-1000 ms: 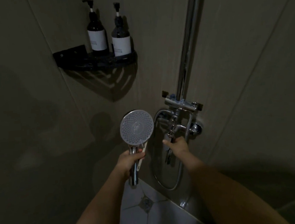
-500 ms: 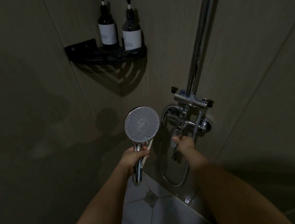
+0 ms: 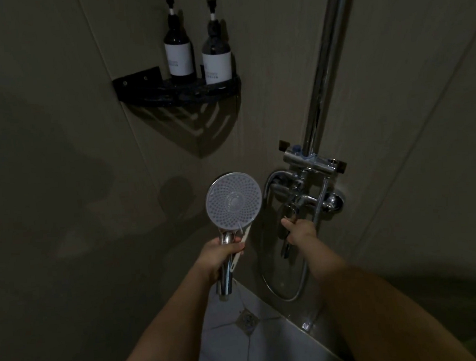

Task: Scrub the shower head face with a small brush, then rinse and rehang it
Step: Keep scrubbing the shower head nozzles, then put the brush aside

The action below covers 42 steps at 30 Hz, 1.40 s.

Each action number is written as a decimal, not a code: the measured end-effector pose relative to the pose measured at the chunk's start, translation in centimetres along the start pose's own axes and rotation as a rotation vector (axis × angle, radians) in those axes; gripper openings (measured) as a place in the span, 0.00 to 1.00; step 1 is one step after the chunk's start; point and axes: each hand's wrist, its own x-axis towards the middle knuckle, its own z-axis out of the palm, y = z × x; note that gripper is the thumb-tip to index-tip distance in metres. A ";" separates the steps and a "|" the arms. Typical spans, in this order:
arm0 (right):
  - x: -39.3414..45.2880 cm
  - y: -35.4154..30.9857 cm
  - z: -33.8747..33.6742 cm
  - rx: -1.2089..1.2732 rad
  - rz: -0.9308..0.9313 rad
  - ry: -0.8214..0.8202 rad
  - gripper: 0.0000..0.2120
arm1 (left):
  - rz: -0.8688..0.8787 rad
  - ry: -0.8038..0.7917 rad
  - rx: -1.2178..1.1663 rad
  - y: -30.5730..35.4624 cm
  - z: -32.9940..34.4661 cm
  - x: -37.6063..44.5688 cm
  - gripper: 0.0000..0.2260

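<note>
My left hand point(image 3: 218, 254) grips the chrome handle of the shower head point(image 3: 233, 200), whose round grey perforated face points up at me. A small white brush handle point(image 3: 243, 241) is pinned against the shower handle in the same hand; its bristles are hidden. To the right, my right hand point(image 3: 299, 231) is closed on the lever of the chrome tap mixer point(image 3: 303, 198) on the wall. The metal hose point(image 3: 285, 293) loops down below the mixer. No water shows at the shower head.
A chrome riser pipe point(image 3: 324, 68) runs up from a bracket point(image 3: 311, 161) above the mixer. A black corner shelf point(image 3: 178, 92) holds two dark pump bottles point(image 3: 178, 51). Below lie a white tiled floor and a drain point(image 3: 246, 319). The room is dim.
Both hands keep their grips and hold their places. The view has shifted a little, so the shelf and mixer sit further right and lower in frame.
</note>
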 end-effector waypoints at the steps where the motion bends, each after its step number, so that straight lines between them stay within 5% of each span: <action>1: 0.1 0.0 0.1 0.010 0.014 0.005 0.20 | 0.000 0.001 0.002 0.0 -0.1 -0.1 0.08; 10: -0.8 1.1 0.9 0.200 0.193 -0.002 0.27 | 0.019 -0.008 0.017 -0.5 -0.3 -0.4 0.07; 14: -4.2 1.1 1.9 0.337 0.344 -0.474 0.27 | 0.003 -0.025 0.005 -1.3 0.1 -0.3 0.07; 17: -5.2 1.3 2.7 0.441 0.317 -0.654 0.20 | -0.006 -0.056 -0.027 -2.1 0.4 -0.1 0.07; 22: -5.5 1.4 3.5 0.516 0.208 -0.637 0.08 | -0.004 -0.087 -0.111 -3.3 1.0 0.3 0.07; 27: -5.6 2.8 3.4 0.469 0.179 -0.477 0.08 | -0.011 -0.039 -0.185 -5.0 1.6 0.6 0.04; 33: -3.9 7.8 3.2 0.042 0.241 -0.387 0.13 | 0.012 0.085 -0.258 -6.2 0.6 1.3 0.06; 37: -0.9 11.6 2.0 -0.271 0.279 -0.436 0.07 | 0.020 0.098 -0.265 -6.2 -0.4 2.0 0.06; 42: -0.3 10.2 1.1 -0.829 0.054 -0.360 0.18 | -0.006 0.107 -0.260 -6.9 -0.7 2.6 0.05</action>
